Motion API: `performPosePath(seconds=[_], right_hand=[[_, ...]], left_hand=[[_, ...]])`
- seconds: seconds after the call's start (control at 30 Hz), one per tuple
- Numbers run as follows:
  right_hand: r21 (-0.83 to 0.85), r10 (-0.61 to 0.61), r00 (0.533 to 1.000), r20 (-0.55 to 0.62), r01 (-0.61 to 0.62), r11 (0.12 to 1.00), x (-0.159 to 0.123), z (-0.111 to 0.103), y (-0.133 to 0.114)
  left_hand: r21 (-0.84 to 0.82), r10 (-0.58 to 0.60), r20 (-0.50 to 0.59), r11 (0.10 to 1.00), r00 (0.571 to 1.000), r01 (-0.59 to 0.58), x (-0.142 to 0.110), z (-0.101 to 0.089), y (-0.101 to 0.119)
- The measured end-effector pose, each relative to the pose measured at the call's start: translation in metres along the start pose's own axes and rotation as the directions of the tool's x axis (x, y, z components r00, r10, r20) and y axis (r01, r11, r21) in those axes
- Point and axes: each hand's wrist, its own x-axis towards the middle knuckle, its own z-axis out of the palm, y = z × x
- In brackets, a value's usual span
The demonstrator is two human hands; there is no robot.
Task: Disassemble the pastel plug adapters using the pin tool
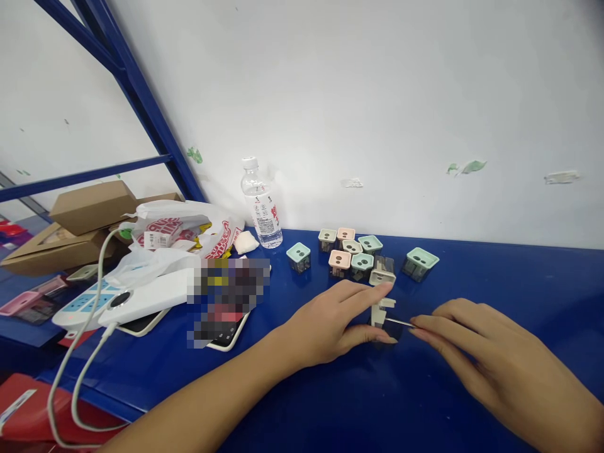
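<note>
My left hand [330,321] pinches a small clear-bodied charger plug [384,318] that lies on the blue table [519,283], index finger above it and thumb below. My right hand [491,358] comes in from the right with its fingers pressed together on a thin clear strip [400,322] that touches the plug. Just behind the plug stands a cluster of several small charger cubes [352,251] with mint, pink and cream faces. One mint cube [419,263] stands apart to the right, another mint cube [299,257] to the left.
A plastic water bottle [261,204] stands by the white wall. Left of it lie a crumpled white bag [179,229], brown cardboard boxes [80,220], a white power strip [89,302] with cables, a white device [151,296] and a phone [226,340]. A blue shelf frame [141,100] rises at the left.
</note>
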Motion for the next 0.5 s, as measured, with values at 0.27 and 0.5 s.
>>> performPosePath(seconds=[0.27, 0.5], right_hand=[[0.024, -0.014, 0.998, 0.057, 0.013, 1.000, -0.0036, -0.0029, 0.0024], [0.012, 0.006, 1.000, -0.001, -0.006, 1.000, 0.0043, -0.0007, -0.0045]], left_hand=[[-0.006, -0.003, 0.004, 1.000, 1.000, 0.003, 0.0003, -0.0009, 0.0006], [0.003, -0.001, 0.007, 1.000, 1.000, 0.001, 0.0005, -0.0007, 0.0006]])
